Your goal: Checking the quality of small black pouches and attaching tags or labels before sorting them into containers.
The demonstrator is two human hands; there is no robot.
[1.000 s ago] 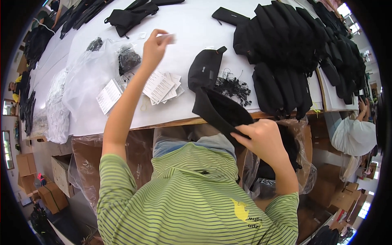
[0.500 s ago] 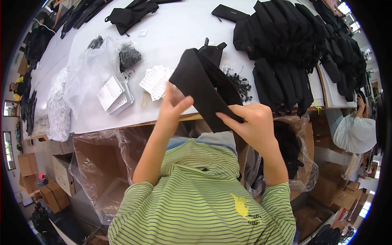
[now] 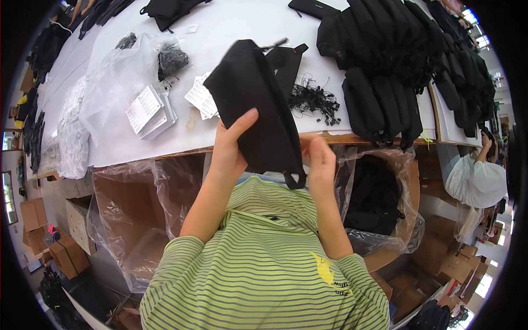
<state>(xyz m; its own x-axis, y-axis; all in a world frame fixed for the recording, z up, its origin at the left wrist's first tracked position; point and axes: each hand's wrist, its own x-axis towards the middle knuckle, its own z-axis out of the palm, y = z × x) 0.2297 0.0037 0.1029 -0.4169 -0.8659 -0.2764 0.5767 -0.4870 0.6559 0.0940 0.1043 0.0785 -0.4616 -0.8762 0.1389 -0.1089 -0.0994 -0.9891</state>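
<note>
I hold a black fabric pouch up in front of me with both hands, over the near edge of the white table. My left hand grips its lower left side, thumb across the front. My right hand holds its lower right end, near a small loop. A second black pouch lies on the table just behind it. White paper tags lie on the table to the left of the pouch.
Stacks of black pouches fill the table's right side. A tangle of black strings, a tag stack and clear plastic bags lie nearby. Plastic-lined cardboard boxes stand below. Another person sits at right.
My left hand came back from the tags on the table and took hold of the pouch. Both hands raised the pouch from the right box and turned it more upright.
</note>
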